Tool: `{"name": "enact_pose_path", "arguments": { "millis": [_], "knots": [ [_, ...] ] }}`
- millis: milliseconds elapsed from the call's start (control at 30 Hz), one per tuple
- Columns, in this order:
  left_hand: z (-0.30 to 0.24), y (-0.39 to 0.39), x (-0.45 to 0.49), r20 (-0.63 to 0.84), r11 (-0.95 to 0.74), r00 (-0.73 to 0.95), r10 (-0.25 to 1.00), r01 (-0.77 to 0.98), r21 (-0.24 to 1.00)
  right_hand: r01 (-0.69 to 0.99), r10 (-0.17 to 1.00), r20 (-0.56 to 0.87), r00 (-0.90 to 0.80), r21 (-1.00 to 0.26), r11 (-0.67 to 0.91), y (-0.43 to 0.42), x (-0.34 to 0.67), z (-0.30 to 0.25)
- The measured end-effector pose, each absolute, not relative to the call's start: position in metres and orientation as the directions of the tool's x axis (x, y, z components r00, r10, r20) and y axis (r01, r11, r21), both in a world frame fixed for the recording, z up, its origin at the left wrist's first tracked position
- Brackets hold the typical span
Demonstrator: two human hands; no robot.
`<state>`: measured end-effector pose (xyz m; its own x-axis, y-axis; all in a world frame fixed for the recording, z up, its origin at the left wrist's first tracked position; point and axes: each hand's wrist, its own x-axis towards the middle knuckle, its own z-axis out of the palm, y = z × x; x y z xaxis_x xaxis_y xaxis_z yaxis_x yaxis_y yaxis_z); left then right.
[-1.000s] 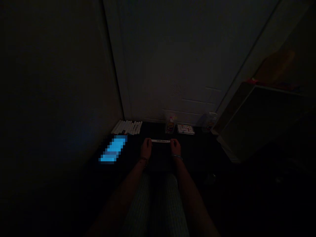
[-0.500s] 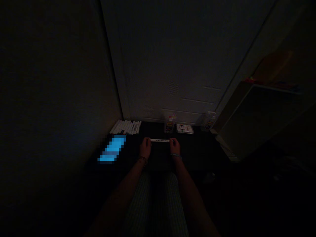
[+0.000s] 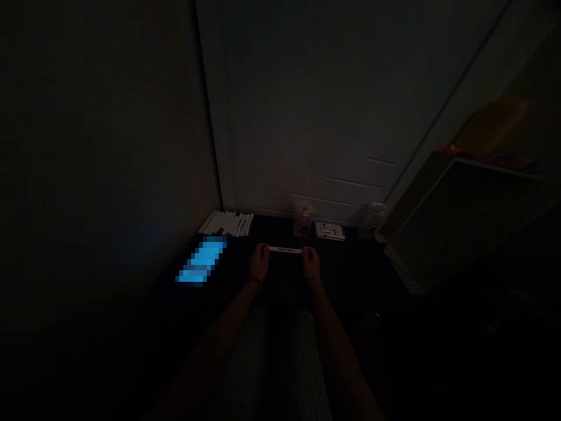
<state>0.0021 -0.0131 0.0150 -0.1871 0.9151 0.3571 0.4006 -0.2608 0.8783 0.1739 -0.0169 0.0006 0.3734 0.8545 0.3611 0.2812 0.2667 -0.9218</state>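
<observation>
The scene is very dark. A white marker (image 3: 285, 250) lies level between my two hands, low over a dark surface. My left hand (image 3: 259, 263) is closed on its left end and my right hand (image 3: 311, 263) is closed on its right end. Both wrists wear bracelets. A row of several white markers (image 3: 227, 224) lies side by side beyond my left hand, near the wall.
A lit blue screen (image 3: 201, 265) glows on the surface to the left. A small clear container (image 3: 303, 221), a flat pack (image 3: 330, 231) and another clear container (image 3: 373, 218) stand along the white door. A box-like shape (image 3: 460, 216) rises at the right.
Only the view has shifted slightly. Both hands still hold the marker by its ends in the same place.
</observation>
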Motion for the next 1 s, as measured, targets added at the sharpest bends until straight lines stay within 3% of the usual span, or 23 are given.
{"name": "enact_pose_path", "arguments": {
  "millis": [1000],
  "knots": [
    [0.0081, -0.0081, 0.0016, 0.378, -0.286, -0.168, 0.91, 0.407, 0.868, 0.279, 0.851, 0.36, 0.382, -0.923, 0.265, -0.0197, 0.1737, 0.003]
  ]
}}
